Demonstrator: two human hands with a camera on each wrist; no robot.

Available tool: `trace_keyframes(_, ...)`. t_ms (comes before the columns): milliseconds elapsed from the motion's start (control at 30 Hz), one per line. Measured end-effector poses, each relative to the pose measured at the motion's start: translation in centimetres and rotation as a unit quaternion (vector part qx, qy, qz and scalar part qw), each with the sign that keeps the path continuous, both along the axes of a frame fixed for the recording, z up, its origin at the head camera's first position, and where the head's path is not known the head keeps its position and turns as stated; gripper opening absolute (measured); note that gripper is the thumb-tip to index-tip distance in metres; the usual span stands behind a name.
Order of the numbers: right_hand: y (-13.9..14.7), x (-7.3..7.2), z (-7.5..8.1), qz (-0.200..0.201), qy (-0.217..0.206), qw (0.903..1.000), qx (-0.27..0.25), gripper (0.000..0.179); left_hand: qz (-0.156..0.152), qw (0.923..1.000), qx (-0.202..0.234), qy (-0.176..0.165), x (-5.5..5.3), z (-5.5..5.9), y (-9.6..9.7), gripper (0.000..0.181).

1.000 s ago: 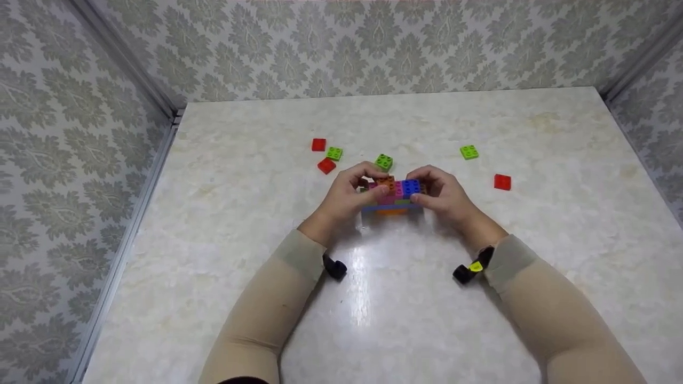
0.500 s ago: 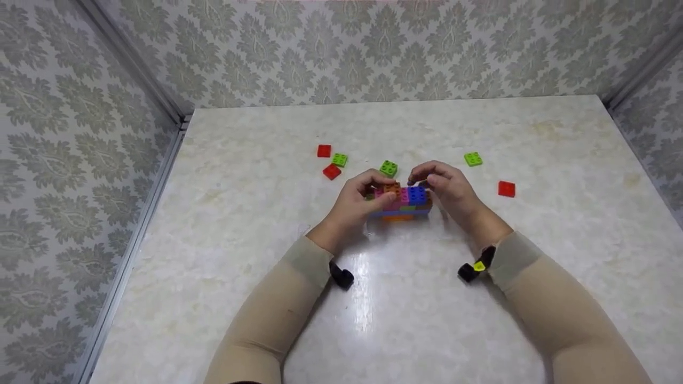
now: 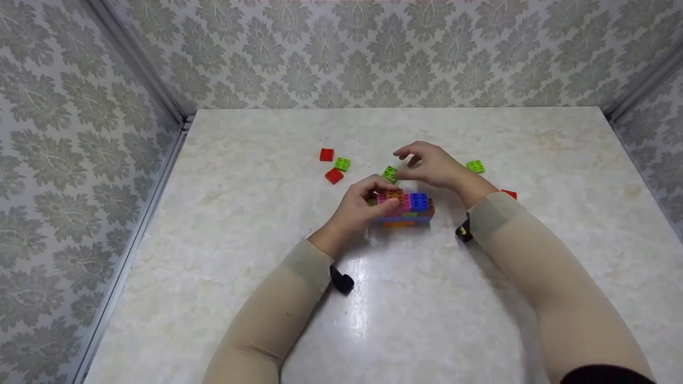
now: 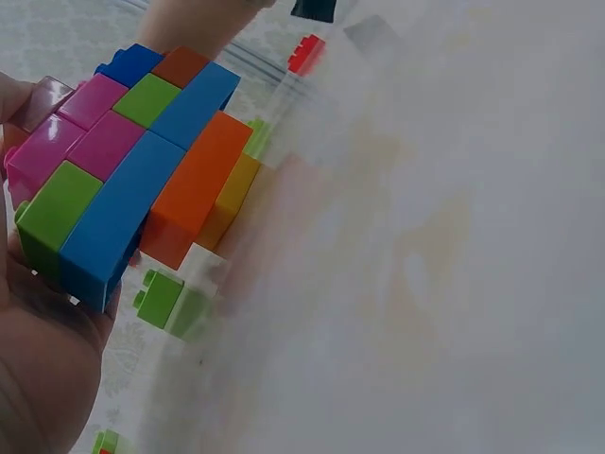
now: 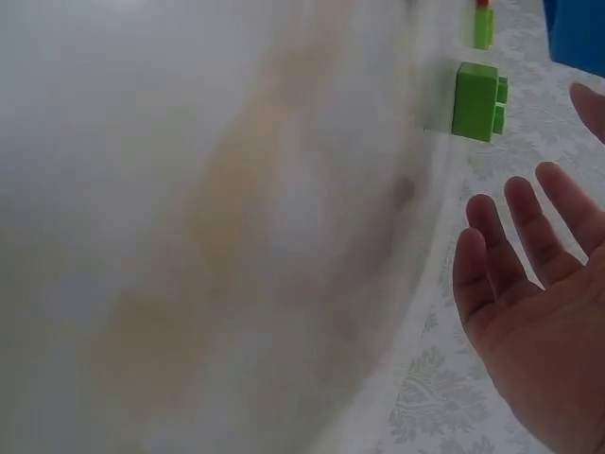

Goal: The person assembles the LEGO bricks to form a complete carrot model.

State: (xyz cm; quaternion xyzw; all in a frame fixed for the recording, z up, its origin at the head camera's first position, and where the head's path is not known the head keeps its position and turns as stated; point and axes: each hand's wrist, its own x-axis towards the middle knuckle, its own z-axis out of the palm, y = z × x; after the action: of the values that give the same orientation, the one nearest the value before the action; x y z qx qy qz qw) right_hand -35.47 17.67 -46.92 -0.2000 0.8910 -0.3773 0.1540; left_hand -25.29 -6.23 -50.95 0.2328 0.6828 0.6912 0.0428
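Note:
My left hand (image 3: 358, 207) grips the left end of a built stack of toy building bricks (image 3: 426, 213). The left wrist view shows the stack (image 4: 132, 184) from the side: pink, green and brown bricks and a dark blue one over long blue bricks, with orange and yellow below. Behind the stack, my right hand (image 3: 435, 166) reaches over the table with its fingers spread. Its thumb is close to a loose green brick (image 3: 389, 173); the right wrist view shows a gap between the fingers and that green brick (image 5: 475, 102). Nothing is held in that hand (image 5: 539, 312).
Left of the hands lie two red bricks (image 3: 326, 154) and a green brick (image 3: 342, 164) on the pale table (image 3: 256, 160). Another green brick (image 3: 475, 166) lies at the right. A red brick (image 3: 509, 194) there is partly covered by the right arm. Patterned walls (image 3: 320, 58) stand behind and beside the table.
The right hand has let go of the stack's right end and moved away from the body, toward the loose green brick. The left hand keeps its grip. The head view has shifted slightly.

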Motion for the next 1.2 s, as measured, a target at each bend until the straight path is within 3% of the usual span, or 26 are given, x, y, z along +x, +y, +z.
trace_keyframes(233, -1.8, -0.8, 0.1, 0.053, 0.018, 0.9938, 0.096, 0.060, -0.001, 1.0000, -0.005, 0.001, 0.0, 0.0, -0.1, 0.026)
trace_keyframes(500, -2.8, -0.9, 0.2, 0.060, 0.036, 0.9896, 0.125, 0.045, -0.003, 1.0000, -0.008, -0.001, 0.1, 0.1, 0.0, 0.027)
trace_keyframes(700, -2.4, -0.7, 0.0, 0.052, 0.038, 0.9914, 0.114, 0.047, 0.000, 1.0000, -0.008, 0.001, 0.0, 0.1, 0.0, 0.028)
trace_keyframes(933, -1.2, -0.2, 0.0, 0.021, 0.022, 0.9974, 0.065, 0.056, -0.002, 1.0000, -0.005, 0.004, -0.1, 0.0, 0.0, 0.028)
trace_keyframes(1200, 1.0, 1.6, 1.1, -0.019, 0.002, 0.9998, -0.009, 0.059, 0.002, 0.9999, -0.014, -0.001, -0.1, 0.0, 0.0, 0.027)
